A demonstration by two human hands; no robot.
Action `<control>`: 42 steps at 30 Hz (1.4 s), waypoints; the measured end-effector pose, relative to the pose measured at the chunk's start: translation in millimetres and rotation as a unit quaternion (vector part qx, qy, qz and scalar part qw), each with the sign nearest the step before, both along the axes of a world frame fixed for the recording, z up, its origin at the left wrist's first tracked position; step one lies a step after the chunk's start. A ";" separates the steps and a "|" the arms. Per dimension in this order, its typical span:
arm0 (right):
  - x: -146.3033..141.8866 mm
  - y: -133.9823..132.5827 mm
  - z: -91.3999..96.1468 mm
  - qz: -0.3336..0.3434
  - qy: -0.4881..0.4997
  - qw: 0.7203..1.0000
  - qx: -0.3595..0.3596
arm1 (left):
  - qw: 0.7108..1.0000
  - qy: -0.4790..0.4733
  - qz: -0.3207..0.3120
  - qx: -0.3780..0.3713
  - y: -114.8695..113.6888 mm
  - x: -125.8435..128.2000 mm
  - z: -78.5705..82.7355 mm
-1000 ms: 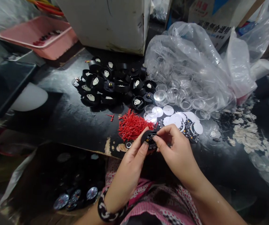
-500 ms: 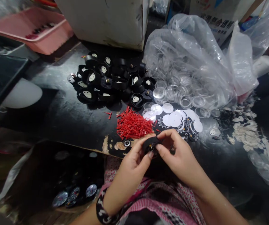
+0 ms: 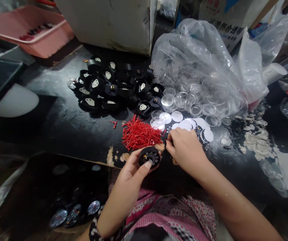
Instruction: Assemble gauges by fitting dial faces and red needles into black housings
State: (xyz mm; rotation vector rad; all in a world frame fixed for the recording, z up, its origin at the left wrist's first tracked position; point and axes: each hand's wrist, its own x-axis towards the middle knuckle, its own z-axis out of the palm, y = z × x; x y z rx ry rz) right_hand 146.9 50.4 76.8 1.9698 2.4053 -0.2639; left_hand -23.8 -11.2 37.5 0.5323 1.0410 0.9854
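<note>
My left hand [image 3: 133, 176] is closed around a round black gauge housing [image 3: 144, 156], its thumb lying on the dial. The dial is black with pale marks and faces up toward me. Just right of it, my right hand [image 3: 187, 149] hovers low over the bench with thumb and forefinger bent together. Whatever may be between those fingertips is too small to make out. A heap of red plastic pointers [image 3: 141, 134] lies at the left of those fingertips. White and black dial discs [image 3: 185, 124] are spread behind my right hand, which partly covers them.
Black round housings [image 3: 117, 88] are piled at the back. Clear lens covers [image 3: 181, 98] spill from a plastic bag [image 3: 204, 53]. Small pale plates [image 3: 258, 144] lie far right. A pink bin [image 3: 51, 40] and a large box [image 3: 109, 23] stand behind. Finished-looking gauges [image 3: 93, 207] sit below the bench edge.
My right hand has let go of the housing and moved right and up toward the dial discs and red pointers. My left hand has shifted left with the housing, turning its dial into view.
</note>
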 end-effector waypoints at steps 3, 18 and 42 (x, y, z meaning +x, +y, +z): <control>-2.7 3.3 1.1 -0.004 0.049 0.999 -0.010 | 0.994 -0.082 0.059 -0.045 4.1 3.2 7.6; -5.5 -28.0 10.1 0.003 0.300 0.954 0.015 | 0.982 -0.161 0.095 -0.023 10.3 11.6 19.2; -9.8 -40.9 24.0 -0.011 0.347 0.937 -0.027 | 0.988 0.109 0.026 0.109 9.6 14.9 23.0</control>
